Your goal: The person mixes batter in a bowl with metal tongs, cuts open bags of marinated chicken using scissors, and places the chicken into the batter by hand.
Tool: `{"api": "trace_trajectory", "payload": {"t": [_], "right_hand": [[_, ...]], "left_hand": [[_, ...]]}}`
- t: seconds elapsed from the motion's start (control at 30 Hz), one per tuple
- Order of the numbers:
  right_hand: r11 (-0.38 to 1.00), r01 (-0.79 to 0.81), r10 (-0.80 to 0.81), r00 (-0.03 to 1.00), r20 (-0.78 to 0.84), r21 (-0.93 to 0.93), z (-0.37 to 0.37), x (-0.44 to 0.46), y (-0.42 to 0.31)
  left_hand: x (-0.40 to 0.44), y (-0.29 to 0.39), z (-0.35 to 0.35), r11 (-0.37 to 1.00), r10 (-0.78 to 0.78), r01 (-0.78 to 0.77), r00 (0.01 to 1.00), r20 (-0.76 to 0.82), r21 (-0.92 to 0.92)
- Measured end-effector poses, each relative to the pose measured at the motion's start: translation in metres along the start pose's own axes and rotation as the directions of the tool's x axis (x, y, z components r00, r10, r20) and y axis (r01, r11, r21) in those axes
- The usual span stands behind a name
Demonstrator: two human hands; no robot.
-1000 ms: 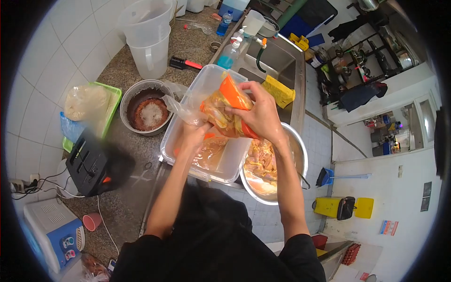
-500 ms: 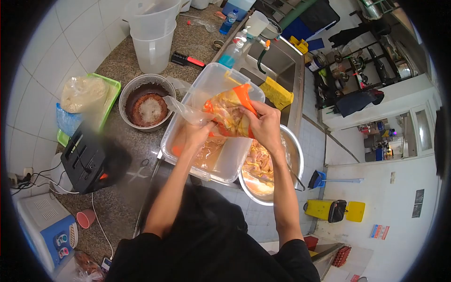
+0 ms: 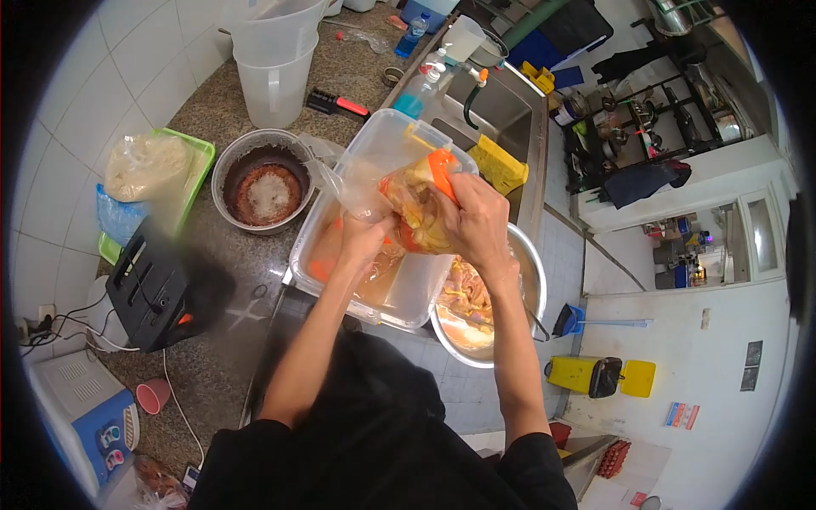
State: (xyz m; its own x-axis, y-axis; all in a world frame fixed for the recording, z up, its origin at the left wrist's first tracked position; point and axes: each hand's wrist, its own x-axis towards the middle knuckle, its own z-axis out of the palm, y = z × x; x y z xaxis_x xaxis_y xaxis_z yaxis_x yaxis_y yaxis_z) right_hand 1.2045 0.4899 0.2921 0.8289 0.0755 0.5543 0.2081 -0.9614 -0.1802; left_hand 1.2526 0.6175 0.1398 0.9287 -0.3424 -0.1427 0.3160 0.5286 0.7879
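A plastic bag (image 3: 414,191) with orange print holds pale yellowish pieces that look like raw chicken. My left hand (image 3: 365,240) is closed around its clear, gathered neck, and the loose end trails up to the left. On the other side my right hand (image 3: 478,217) grips the orange-edged end. Both hands hold the bag over a translucent plastic tub (image 3: 421,289), which has liquid and more orange-printed packaging inside. Partly behind my right forearm sits a metal bowl (image 3: 535,276) of yellow-coated meat (image 3: 464,289).
Left of the tub stands a pot (image 3: 223,187) with reddish-brown contents and pale powder. Scissors (image 3: 249,308), a black device (image 3: 151,285), a green tray (image 3: 194,183) and stacked measuring jugs (image 3: 270,85) share the counter. Beyond the tub is a sink (image 3: 501,106) with a yellow cloth (image 3: 497,166).
The bag has been bunched up and tilted, its contents pressed into a fuller shape. My left hand has moved slightly right, and my right hand has turned over the bag.
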Motion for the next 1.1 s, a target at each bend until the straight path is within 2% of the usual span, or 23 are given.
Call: {"api": "trace_trajectory", "payload": {"t": [0.07,0.37,0.53,0.7,0.93,1.1], "right_hand": [[0.999,-0.012,0.013,1.0,0.011,-0.049,0.004,0.001,0.002],[0.998,-0.061,0.063,0.991,0.122,-0.019,0.017,-0.001,0.005],[0.999,-0.014,0.018,0.994,0.109,-0.03,0.022,-0.003,0.01],[0.999,0.015,-0.011,0.994,0.106,-0.034,0.025,-0.001,0.01],[1.0,-0.001,0.003,0.994,0.108,-0.02,0.03,-0.001,0.011],[0.999,-0.04,0.037,0.995,0.092,0.029,0.027,0.004,0.004]], "left_hand": [[-0.002,-0.004,-0.002,1.0,-0.027,0.027,1.0,-0.003,-0.012],[-0.007,-0.002,-0.002,0.993,-0.098,0.099,0.995,0.006,-0.069],[-0.006,-0.008,-0.006,0.995,-0.097,0.096,0.995,-0.029,-0.038],[-0.003,-0.012,-0.008,0.987,-0.1,0.098,0.995,-0.006,-0.127],[-0.002,-0.008,-0.009,0.985,-0.125,0.124,0.992,-0.003,-0.121],[-0.003,-0.004,-0.008,0.988,-0.085,0.083,0.996,-0.012,-0.129]]}}
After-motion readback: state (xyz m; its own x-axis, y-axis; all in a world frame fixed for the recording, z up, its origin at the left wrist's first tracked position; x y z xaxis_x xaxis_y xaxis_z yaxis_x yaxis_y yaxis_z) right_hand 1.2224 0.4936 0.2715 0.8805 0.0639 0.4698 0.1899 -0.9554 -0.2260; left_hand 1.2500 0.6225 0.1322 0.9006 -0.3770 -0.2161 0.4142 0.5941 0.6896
